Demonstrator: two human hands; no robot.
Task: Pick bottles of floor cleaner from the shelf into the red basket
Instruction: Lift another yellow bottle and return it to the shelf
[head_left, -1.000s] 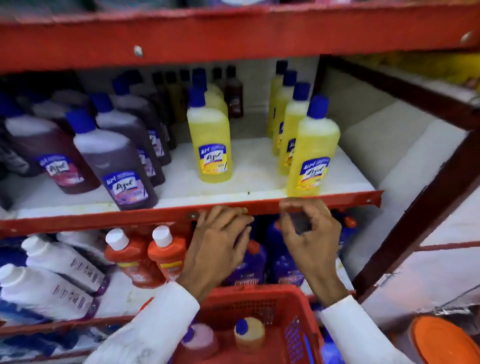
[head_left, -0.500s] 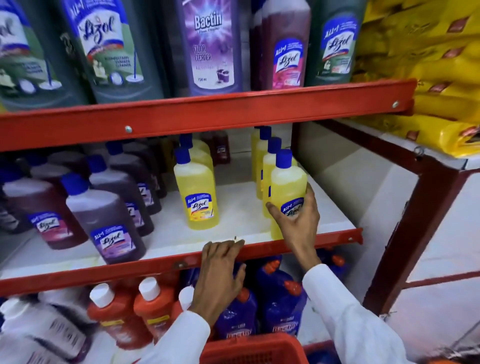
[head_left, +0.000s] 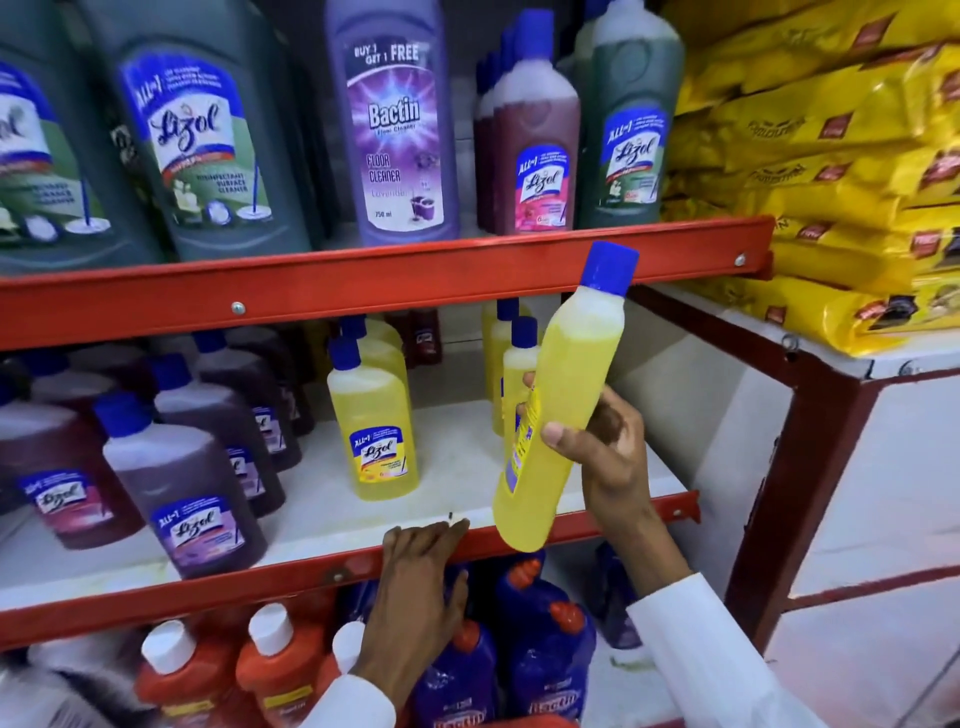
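A red metal shelf rack fills most of what I can see, three levels of it, with white boards between the red rails. Yellow packets are stacked on the unit just to its right. The top level carries big green cleaner jugs, a tall purple bottle and a dark red one. On the middle board stand dark purple bottles at the left and yellow ones toward the centre and back. Below are orange bottles with white caps and blue ones with orange caps.

The yellow bottle of floor cleaner with its blue cap is off the board, held in the air in front of the middle level, tilted with its cap leaning up to the right. The right hand grips it around the middle, thumb across the front, fingers behind. The left hand lies flat and open, its fingertips resting on the red front rail of the middle level, holding nothing. Only a red sliver of the basket shows at the bottom edge, between the white sleeves.
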